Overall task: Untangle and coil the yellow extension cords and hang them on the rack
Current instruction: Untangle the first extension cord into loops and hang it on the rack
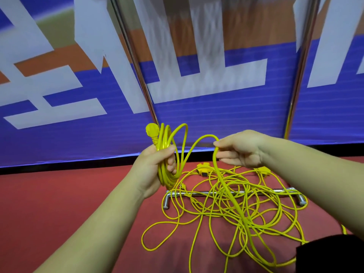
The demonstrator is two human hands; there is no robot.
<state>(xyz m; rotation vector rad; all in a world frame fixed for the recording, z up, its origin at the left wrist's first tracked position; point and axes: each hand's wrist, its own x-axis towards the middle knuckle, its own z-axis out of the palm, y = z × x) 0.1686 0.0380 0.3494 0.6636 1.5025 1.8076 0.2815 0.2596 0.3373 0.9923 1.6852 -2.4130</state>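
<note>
Left hand (157, 166) is gripping the coil (163, 138), fingers and thumb curling round several turns, with the plug (152, 131) sticking out at 12 o'clock. Right hand (240, 148) is sitting at 3 o'clock from the left, near but apart, pinching the cord (226, 184) between thumb and fingertips, the other fingers curling loosely. A short arch of slack is bridging the two hands. From the pinch the cord's long axis is running down toward 5 o'clock, straight into the tangle (197, 213) lying on the floor (78, 194). The tangle is draping over the base bar of the rack (275, 192). A socket block (203, 171) is lying at its 12 o'clock edge, and a second seems to be lying at 1 o'clock, half hidden by the right wrist. Judgement: the next turn is depending on that gap, so the right hand, being nearer the free run, is the one to carry cord toward 9 o'clock onto the coil. Crossing strands below are looking likely to snag. No container is showing. The rack's uprights are rising at 11 and 1 o'clock with the top out of frame, and no coil is hanging on the visible part.
</note>
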